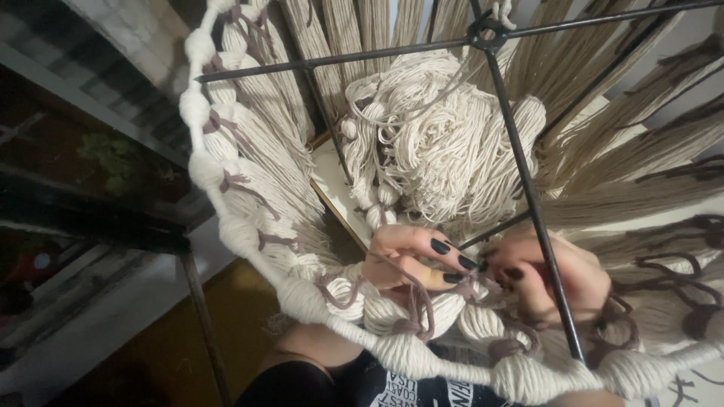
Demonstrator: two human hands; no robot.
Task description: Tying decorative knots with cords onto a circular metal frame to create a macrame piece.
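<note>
Looking down through a black wire frame (528, 196), the view first meets a thick ring (317, 305) wound in cream cord and cinched at intervals with brownish-mauve yarn (418, 301). Just behind the ring the two hands work close together. The left hand (411, 260) has its dark-nailed fingers curled and pinched on a strand of that mauve yarn, apparently to keep it taut against a cream bundle. The right hand (554, 279), partly hidden by a frame rod, is bunched with its fingertips meeting the left's at the same strand; whether it truly grips the yarn cannot be told. Beyond the hands a loose heap of cream cord (437, 136) rests inside the frame, within reach. Farthest off, long tan cords (618, 173) fan outward from the ring.
</note>
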